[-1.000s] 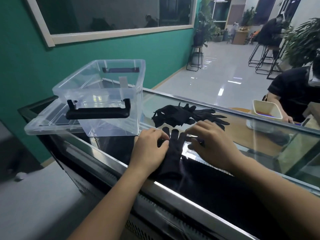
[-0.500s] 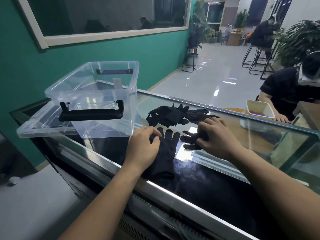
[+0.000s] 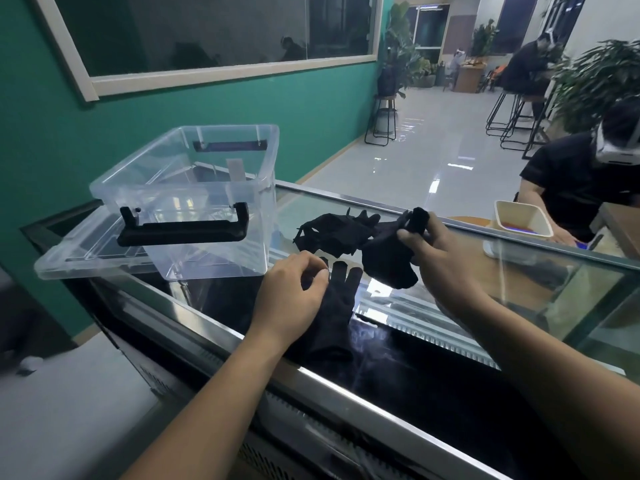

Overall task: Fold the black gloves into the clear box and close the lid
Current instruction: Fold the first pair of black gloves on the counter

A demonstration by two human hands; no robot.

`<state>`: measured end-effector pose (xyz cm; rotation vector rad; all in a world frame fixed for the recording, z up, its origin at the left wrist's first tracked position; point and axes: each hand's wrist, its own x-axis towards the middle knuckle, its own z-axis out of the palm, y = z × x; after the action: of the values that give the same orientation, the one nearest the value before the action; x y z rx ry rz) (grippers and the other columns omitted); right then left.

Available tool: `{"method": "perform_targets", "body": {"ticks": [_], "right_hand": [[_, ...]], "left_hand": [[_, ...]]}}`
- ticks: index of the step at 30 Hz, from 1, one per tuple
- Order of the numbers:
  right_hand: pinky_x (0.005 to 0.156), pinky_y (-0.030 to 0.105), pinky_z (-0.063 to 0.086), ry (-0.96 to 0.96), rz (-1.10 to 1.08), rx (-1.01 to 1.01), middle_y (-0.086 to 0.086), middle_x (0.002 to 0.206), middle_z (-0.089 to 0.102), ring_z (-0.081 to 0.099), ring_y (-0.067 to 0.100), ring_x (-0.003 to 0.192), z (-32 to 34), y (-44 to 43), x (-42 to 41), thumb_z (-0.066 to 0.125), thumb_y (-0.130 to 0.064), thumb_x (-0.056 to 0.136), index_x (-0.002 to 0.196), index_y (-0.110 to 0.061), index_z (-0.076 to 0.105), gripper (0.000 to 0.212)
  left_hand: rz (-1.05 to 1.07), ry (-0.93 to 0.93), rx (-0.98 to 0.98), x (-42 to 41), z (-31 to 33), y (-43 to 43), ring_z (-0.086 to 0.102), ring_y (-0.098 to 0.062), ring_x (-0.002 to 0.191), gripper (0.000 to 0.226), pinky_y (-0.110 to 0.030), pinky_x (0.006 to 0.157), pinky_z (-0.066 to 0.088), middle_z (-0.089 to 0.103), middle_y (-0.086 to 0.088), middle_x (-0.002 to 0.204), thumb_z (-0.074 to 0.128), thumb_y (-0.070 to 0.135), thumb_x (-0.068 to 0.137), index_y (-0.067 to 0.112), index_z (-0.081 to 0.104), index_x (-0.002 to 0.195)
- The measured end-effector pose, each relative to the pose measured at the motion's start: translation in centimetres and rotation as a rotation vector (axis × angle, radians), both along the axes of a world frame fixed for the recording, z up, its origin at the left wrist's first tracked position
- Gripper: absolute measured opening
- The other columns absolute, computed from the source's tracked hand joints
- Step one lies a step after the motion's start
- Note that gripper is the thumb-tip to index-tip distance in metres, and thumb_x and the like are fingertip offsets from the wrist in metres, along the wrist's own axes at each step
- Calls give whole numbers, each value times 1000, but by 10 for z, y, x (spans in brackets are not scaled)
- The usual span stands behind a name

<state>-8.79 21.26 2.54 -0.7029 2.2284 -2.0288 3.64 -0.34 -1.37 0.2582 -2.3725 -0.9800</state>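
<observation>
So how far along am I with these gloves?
Barely begun. Nothing is packed: the box is empty, its lid off, flat at its base. In hand: the right hand holds a raised glove, the left hand rests on a flat glove. Left: folding both plus the pile, boxing them, closing the lid.

Beyond the glass counter (image 3: 554, 299), a cream tub (image 3: 523, 220) stands beside a seated person (image 3: 568, 178).

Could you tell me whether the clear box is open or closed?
Open: the clear box is uncovered; its lid lies flat at its base.
</observation>
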Motion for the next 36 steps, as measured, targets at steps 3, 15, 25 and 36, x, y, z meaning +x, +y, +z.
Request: {"method": "perform_targets", "body": {"ticks": [3, 15, 25, 36], "right_hand": [[86, 33, 51, -141, 79, -148, 5, 100, 69, 68, 16, 93, -4, -8, 1, 60, -18, 105, 114, -13, 65, 11], [100, 41, 59, -330, 198, -308, 7, 111, 79, 76, 27, 115, -15, -29, 35, 64, -13, 105, 118, -12, 68, 13], [91, 43, 58, 20, 41, 104, -2, 98, 79, 75, 14, 94, -26, -26, 35, 68, -43, 102, 108, -28, 64, 16], [82, 14, 46, 21, -19, 121, -15, 115, 72, 64, -12, 101, -24, -24, 34, 67, -41, 102, 115, -27, 65, 20]], "left_hand": [[-24, -2, 27, 2, 3, 3, 68, -4, 92, 15, -26, 81, 54, 72, 16, 89, 65, 43, 102, 31, 72, 96], [-214, -66, 190, 12, 11, 5, 71, -15, 86, 19, -41, 82, 61, 74, 14, 88, 80, 54, 90, 38, 79, 99], [-242, -16, 479, 17, 20, -1, 67, -12, 81, 11, -26, 74, 52, 70, 0, 83, 64, 20, 105, 15, 68, 96], [-175, -5, 409, -3, 71, 2, 78, -9, 106, 25, -40, 101, 62, 81, 13, 109, 87, 23, 85, 32, 80, 108]]}}
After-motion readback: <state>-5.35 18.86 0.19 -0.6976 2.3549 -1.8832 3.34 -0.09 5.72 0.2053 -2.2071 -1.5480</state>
